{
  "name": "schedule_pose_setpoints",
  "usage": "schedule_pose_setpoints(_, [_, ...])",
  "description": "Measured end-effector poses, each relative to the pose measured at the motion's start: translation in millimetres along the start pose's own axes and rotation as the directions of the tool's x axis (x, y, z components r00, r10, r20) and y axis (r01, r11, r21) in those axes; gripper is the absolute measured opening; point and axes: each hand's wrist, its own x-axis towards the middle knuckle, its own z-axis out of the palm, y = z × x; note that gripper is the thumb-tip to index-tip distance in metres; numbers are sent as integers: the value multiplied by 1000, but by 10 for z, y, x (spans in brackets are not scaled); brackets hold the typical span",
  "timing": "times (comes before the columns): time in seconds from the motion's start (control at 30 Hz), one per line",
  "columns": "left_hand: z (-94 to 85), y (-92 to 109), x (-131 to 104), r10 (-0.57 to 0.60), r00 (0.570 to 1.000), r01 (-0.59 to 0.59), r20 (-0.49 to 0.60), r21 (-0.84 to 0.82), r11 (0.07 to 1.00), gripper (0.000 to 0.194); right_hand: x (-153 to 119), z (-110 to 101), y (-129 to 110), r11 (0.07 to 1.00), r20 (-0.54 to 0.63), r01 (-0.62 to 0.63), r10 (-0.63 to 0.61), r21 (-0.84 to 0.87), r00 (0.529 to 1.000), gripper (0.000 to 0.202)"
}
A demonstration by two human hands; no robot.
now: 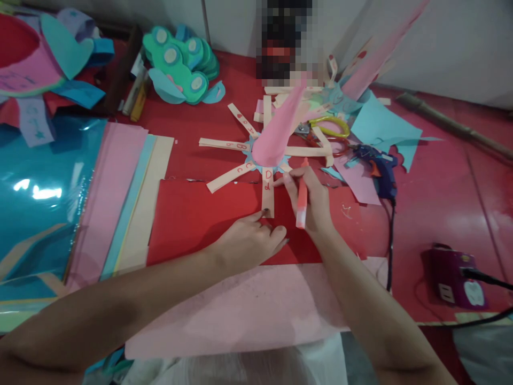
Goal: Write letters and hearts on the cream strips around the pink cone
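A pink cone (pixel 276 128) stands on a blue scalloped base, with cream paper strips spreading out around it. Several strips carry red letters; the strip marked D d (pixel 268 195) points toward me. My left hand (pixel 250 243) rests on the red sheet, its index fingertip on the near end of that strip, the other fingers loosely curled with nothing in them. In my right hand (pixel 312 200) is a red marker (pixel 302 206), held between thumb and fingers beside the same strip, its tip pointing away from the paper.
Scissors with yellow handles (pixel 328 127) and a blue glue gun (pixel 377 171) lie at the right, near a purple power box (pixel 459 278). Green foam shapes (pixel 180 64) sit at the back. Coloured sheets (pixel 108 198) are stacked left. A bamboo stick (pixel 452 123) lies back right.
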Motion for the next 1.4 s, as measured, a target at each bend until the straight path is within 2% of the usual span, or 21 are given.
schedule_pose_setpoints(0.23, [-32, 11, -12, 30, 998, -28, -60, 22, 999, 37, -4, 8, 6, 1000, -3, -4, 4, 24, 1000, 18])
schedule_pose_setpoints(0.47, [-38, 18, -22, 37, 997, -36, -65, 16, 999, 35, 0, 9, 25, 1000, -5, -6, 6, 18, 1000, 20])
schedule_pose_setpoints(0.6, [-36, 15, -30, 36, 999, -36, -26, 20, 999, 32, 0, 10, 16, 1000, -3, -8, 9, 22, 1000, 21])
schedule_pose_setpoints(0.7, [-35, 7, -33, -13, 1000, 13, 16, 25, 1000, 28, -7, 12, 18, 999, -3, 4, -4, 49, 1000, 19])
schedule_pose_setpoints(0.87, [-19, 9, -33, -72, 997, 72, -11, 26, 997, 25, -10, 11, 44, 997, -40, 4, -1, 81, 999, 16])
schedule_pose_setpoints(0.97, [-13, 13, -37, -74, 997, 74, -7, 26, 997, 24, -9, 9, 45, 999, -18, -19, 19, 49, 1000, 18])
schedule_pose_setpoints(1.1, [-19, 10, -38, -73, 997, 72, 32, 28, 997, 19, -19, 3, 22, 996, -54, 39, -35, 76, 998, 15])
schedule_pose_setpoints(1.23, [-24, 10, -29, -64, 997, 63, 47, 23, 998, 17, -31, -1, 3, 995, 3, 54, -54, 80, 999, 14])
schedule_pose_setpoints(1.4, [-15, 15, -37, -73, 995, 72, 67, 19, 997, 21, -37, -5, -6, 986, -92, 93, -81, 136, 992, 17])
